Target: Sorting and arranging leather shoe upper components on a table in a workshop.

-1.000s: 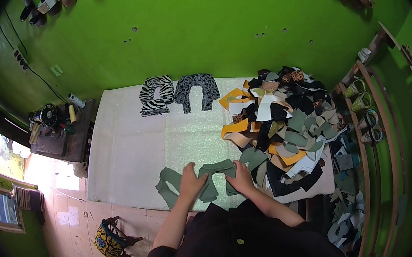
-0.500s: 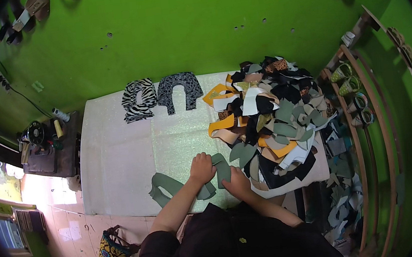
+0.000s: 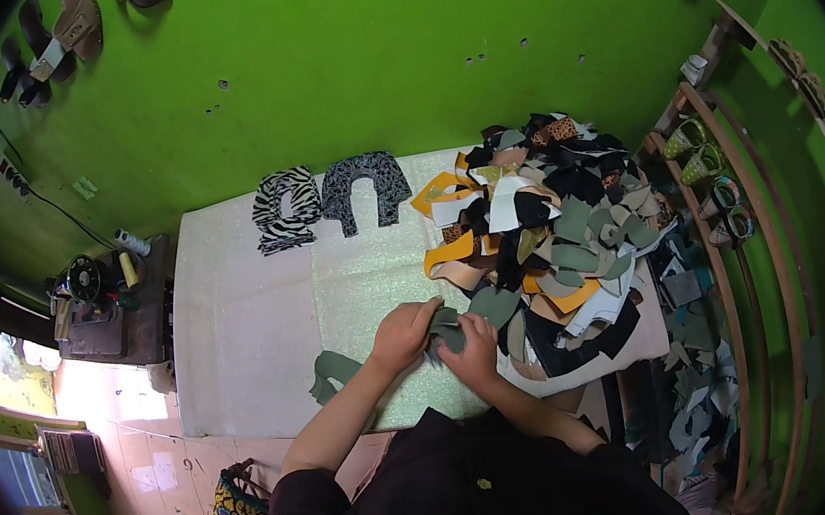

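Both hands are closed on a grey-green cut piece of sheet material (image 3: 445, 322), which looks bunched or folded between them above the table's near edge. My left hand (image 3: 407, 334) grips its left side, and my right hand (image 3: 475, 349) has fingers and thumb on its right side. Another grey-green piece (image 3: 334, 371) lies left of my left forearm, partly covered by it. Just beyond my right hand rests a grey-green scrap (image 3: 492, 306) at the edge of a heap of offcuts (image 3: 582, 240).
Zebra-striped pieces (image 3: 275, 240) and a black-and-grey U-shaped piece (image 3: 383, 170) lie at the back of the white table (image 3: 239, 326). A sewing machine (image 3: 85, 280) stands left, a wooden rack with sandals (image 3: 702, 165) right. A patterned bag (image 3: 238, 512) sits on the floor.
The grey-green piece, flatter before, is now bunched between my hands. My right hand has turned and its fingers have come up onto the piece, close to my left hand.
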Available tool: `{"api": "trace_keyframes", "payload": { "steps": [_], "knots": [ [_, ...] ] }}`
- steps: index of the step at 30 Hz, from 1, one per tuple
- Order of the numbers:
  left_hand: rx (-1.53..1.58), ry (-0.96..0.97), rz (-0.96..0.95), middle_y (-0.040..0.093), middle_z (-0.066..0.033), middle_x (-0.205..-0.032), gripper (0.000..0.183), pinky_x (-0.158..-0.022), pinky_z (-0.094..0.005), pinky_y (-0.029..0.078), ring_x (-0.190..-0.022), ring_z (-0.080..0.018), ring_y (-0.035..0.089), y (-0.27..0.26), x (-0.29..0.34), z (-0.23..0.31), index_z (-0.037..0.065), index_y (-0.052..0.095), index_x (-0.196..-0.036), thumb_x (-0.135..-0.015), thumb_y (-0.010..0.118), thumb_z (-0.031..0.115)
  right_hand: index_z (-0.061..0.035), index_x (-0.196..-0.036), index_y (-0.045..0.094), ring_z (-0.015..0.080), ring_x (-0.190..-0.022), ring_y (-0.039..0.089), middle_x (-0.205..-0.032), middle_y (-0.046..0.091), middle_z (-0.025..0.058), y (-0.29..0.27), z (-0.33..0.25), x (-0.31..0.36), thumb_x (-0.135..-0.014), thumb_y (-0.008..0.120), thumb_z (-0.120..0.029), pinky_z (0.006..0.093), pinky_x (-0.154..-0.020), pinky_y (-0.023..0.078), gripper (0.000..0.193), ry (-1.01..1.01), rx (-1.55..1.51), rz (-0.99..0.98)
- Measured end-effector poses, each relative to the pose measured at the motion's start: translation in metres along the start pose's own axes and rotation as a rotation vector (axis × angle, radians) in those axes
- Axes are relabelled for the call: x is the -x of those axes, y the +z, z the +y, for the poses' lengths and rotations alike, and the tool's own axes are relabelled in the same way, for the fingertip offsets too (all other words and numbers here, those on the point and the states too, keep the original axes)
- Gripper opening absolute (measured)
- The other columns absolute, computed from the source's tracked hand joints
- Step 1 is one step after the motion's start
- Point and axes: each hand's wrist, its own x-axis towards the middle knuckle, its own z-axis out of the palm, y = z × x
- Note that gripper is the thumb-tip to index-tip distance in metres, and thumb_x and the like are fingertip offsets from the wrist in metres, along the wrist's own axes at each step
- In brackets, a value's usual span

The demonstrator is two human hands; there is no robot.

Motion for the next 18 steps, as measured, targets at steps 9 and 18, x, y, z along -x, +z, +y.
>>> {"api": "trace_keyframes", "payload": {
  "steps": [9,18],
  "knots": [
    [-0.116,0.329,0.293,0.061,-0.0076,-0.093,0.036,-0.065,-0.0327,0.044,-0.081,-0.0223,0.059,-0.056,-0.011,0.016,0.007,0.056,-0.108,-0.072,0.057,0.010,-0.0049,-0.120,0.037,0.0312,-0.114,0.044,-0.118,0.050,0.0144,-0.041,-0.042,-0.033,-0.058,0.081,-0.026,0.0446,-0.099,0.029,0.079,-0.174,-0.306,0.050],
    [-0.252,0.116,0.289,0.057,-0.0043,-0.078,0.027,-0.061,-0.0332,0.041,-0.072,-0.0229,0.055,-0.082,-0.017,0.028,0.006,0.059,-0.094,-0.068,0.062,0.007,-0.0020,-0.108,0.058,0.0137,-0.090,0.059,-0.095,0.062,0.0064,-0.055,-0.055,-0.042,-0.075,0.071,-0.012,0.0279,-0.080,0.046,0.037,-0.009,-0.908,-0.409]
  ]
}}
